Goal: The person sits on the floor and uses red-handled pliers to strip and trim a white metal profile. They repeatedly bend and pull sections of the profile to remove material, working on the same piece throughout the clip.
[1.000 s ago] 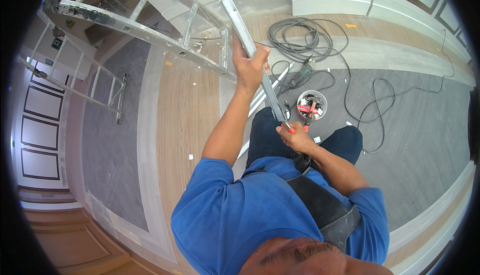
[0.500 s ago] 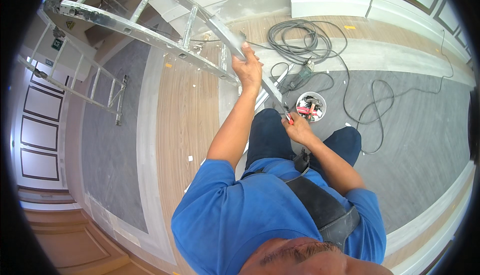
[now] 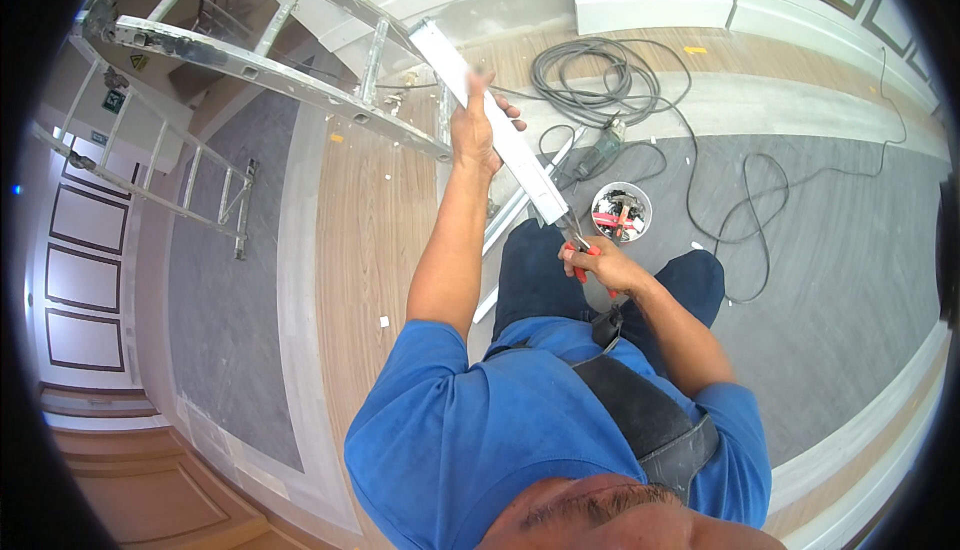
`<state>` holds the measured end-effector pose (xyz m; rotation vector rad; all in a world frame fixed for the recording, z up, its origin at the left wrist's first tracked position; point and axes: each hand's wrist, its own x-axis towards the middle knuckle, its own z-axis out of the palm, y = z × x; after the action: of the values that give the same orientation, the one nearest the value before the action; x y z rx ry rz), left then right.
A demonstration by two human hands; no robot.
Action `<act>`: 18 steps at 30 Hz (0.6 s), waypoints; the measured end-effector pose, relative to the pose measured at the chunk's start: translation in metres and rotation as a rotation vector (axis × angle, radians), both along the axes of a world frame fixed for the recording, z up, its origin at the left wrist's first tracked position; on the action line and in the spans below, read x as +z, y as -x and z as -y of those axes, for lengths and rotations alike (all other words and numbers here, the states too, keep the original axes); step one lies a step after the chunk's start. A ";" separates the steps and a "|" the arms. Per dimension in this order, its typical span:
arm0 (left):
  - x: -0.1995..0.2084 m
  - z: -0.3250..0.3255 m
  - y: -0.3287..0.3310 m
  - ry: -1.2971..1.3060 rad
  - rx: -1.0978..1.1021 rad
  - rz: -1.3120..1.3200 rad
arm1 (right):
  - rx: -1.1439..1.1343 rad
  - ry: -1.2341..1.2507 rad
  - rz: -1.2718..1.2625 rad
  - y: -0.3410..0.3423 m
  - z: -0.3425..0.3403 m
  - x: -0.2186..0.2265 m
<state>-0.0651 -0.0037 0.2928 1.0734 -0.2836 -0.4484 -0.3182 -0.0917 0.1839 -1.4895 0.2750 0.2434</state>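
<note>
A length of white plastic trunking [image 3: 530, 175] slants in front of me, its near end just above my knee. My left hand [image 3: 476, 135] is closed around its middle, with the thumb on the top face. Red-handled pliers [image 3: 581, 244] are gripped in my right hand [image 3: 617, 268]. Their jaws reach the trunking's near end; whether they bite on it is too small to tell. Right behind the pliers stands a white bucket [image 3: 649, 212] with tools and dark bits inside, some of them red.
A green corded power tool [image 3: 603, 153] lies beyond the bucket, near a coil of grey cable [image 3: 541, 78]. More white strips [image 3: 508, 222] lie on the floor beside my left leg. A paint-spattered ladder [image 3: 300, 81] reaches in at the upper left, with another ladder [image 3: 160, 198] behind it.
The trunking has turned in my left hand, so a broad white face now shows. The pliers have come into fuller view at its near end, their handles apart.
</note>
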 end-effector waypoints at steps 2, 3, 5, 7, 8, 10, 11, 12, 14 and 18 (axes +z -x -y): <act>0.000 0.000 0.000 0.041 -0.061 -0.022 | 0.009 -0.027 0.002 0.001 0.000 0.006; 0.000 0.000 0.000 0.073 -0.098 -0.019 | 0.010 -0.033 0.006 0.000 -0.001 0.009; 0.000 0.000 0.001 0.110 -0.142 -0.034 | -0.003 -0.076 0.022 0.001 -0.002 0.014; 0.000 -0.001 0.002 0.145 -0.176 -0.033 | -0.007 -0.098 0.036 0.000 -0.002 0.018; 0.001 -0.001 0.002 0.157 -0.184 -0.030 | -0.005 -0.099 0.041 0.001 -0.002 0.020; 0.001 -0.002 0.003 0.167 -0.193 -0.024 | 0.014 -0.074 0.045 0.000 -0.001 0.022; 0.002 -0.002 0.003 0.165 -0.194 -0.021 | 0.030 -0.048 0.046 -0.001 -0.001 0.022; 0.002 -0.002 0.004 0.168 -0.189 -0.020 | 0.040 -0.003 0.042 -0.002 -0.001 0.022; 0.002 -0.002 0.006 0.153 -0.212 -0.031 | 0.010 0.033 0.079 -0.002 -0.002 0.021; 0.000 -0.004 0.013 0.154 -0.202 -0.081 | -0.019 0.077 0.073 0.002 -0.005 0.018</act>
<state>-0.0785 0.0005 0.2929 0.8775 -0.3510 -0.6386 -0.3202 -0.0865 0.2023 -1.5673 0.2423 0.1642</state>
